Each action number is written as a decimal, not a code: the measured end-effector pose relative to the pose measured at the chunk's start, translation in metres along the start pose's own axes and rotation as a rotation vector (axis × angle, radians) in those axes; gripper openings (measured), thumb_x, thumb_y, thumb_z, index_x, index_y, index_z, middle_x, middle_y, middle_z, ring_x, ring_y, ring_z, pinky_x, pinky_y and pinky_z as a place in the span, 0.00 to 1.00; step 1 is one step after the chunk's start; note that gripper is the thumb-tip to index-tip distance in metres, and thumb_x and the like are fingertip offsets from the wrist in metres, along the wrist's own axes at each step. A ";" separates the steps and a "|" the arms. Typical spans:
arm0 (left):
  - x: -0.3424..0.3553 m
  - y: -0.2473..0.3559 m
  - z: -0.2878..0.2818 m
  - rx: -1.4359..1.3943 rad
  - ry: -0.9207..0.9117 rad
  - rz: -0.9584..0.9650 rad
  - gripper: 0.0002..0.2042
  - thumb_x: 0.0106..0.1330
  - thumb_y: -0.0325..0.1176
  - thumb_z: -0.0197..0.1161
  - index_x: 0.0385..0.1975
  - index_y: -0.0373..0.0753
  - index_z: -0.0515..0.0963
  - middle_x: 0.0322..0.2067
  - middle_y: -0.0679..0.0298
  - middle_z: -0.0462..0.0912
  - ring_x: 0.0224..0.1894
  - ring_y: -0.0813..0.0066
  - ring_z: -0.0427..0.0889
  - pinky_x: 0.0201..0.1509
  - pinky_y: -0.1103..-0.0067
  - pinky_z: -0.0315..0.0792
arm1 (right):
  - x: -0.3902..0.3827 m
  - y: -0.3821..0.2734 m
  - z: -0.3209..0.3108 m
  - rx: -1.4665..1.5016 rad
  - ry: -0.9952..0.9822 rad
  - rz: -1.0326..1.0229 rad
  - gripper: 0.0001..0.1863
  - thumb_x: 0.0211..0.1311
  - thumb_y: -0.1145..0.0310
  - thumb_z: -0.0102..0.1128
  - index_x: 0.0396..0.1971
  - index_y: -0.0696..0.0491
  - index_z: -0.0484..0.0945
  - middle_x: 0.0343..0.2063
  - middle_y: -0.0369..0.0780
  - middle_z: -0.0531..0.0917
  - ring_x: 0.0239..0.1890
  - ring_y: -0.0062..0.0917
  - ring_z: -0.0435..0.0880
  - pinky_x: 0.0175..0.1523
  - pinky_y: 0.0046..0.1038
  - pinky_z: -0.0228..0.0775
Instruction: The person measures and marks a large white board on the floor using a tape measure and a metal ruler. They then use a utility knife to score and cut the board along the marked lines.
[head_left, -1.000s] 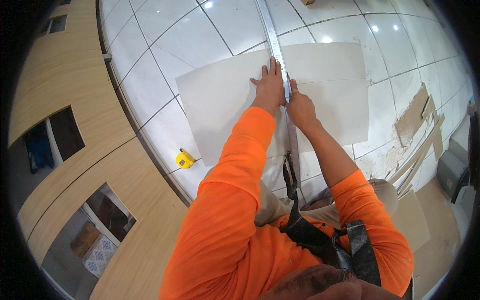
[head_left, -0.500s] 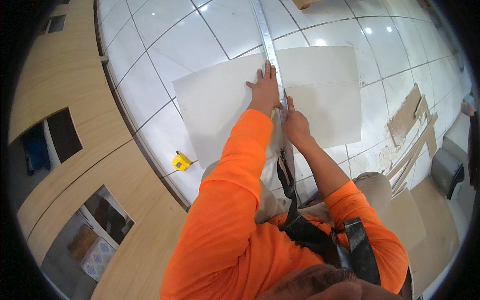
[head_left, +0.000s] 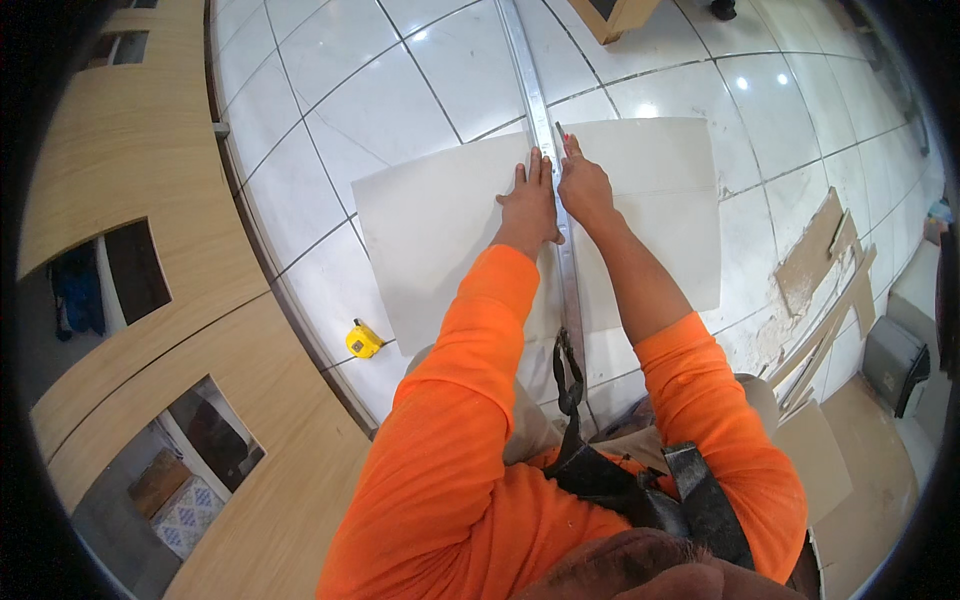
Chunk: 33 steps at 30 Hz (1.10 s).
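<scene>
A pale, flat board lies on the floor tiles, crossed from near to far by a long metal straightedge. My left hand rests flat beside and on the bar at its left, fingers spread. My right hand grips a thin, knife-like tool against the bar's right side, near the board's far edge; most of the tool is hidden in my fingers. A yellow tape measure sits on the tiles left of the board. A black strap hangs from my body over the bar's near end.
Light-wood panels with rectangular openings run along the left. Broken tan board offcuts lie at the right, with a grey case beyond them. A wooden furniture piece stands on the tiles at the far side.
My right hand, still gripping the tool, has moved forward along the straightedge toward the board's far edge, most of it in the last half second. My left hand stays pressed by the bar.
</scene>
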<state>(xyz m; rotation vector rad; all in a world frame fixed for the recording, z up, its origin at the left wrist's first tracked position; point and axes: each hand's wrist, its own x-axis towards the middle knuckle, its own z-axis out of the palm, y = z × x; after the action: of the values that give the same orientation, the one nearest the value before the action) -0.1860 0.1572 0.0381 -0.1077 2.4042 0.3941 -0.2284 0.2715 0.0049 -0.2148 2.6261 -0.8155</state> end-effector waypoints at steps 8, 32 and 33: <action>0.010 -0.014 0.021 0.020 0.038 0.047 0.71 0.36 0.46 0.88 0.79 0.43 0.42 0.81 0.62 0.34 0.80 0.51 0.47 0.65 0.38 0.70 | 0.000 -0.023 -0.006 -0.059 -0.125 0.083 0.33 0.71 0.64 0.48 0.73 0.61 0.59 0.39 0.57 0.87 0.43 0.51 0.88 0.50 0.48 0.79; 0.002 0.002 0.001 0.003 0.004 -0.012 0.72 0.35 0.46 0.89 0.79 0.42 0.40 0.81 0.62 0.34 0.80 0.52 0.48 0.69 0.39 0.66 | -0.137 0.020 0.023 -0.108 -0.247 0.162 0.37 0.72 0.70 0.47 0.78 0.53 0.48 0.36 0.56 0.85 0.36 0.51 0.87 0.43 0.50 0.79; -0.002 0.002 0.001 0.003 -0.013 -0.008 0.72 0.35 0.46 0.89 0.79 0.41 0.40 0.81 0.60 0.34 0.80 0.51 0.48 0.69 0.40 0.68 | -0.137 0.012 0.020 -0.123 -0.246 0.178 0.36 0.72 0.70 0.47 0.78 0.54 0.51 0.36 0.56 0.85 0.37 0.50 0.87 0.43 0.49 0.79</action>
<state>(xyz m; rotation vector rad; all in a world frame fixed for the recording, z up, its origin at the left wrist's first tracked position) -0.1844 0.1590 0.0391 -0.1125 2.3904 0.3862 -0.0953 0.3059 0.0252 -0.1050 2.4227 -0.5322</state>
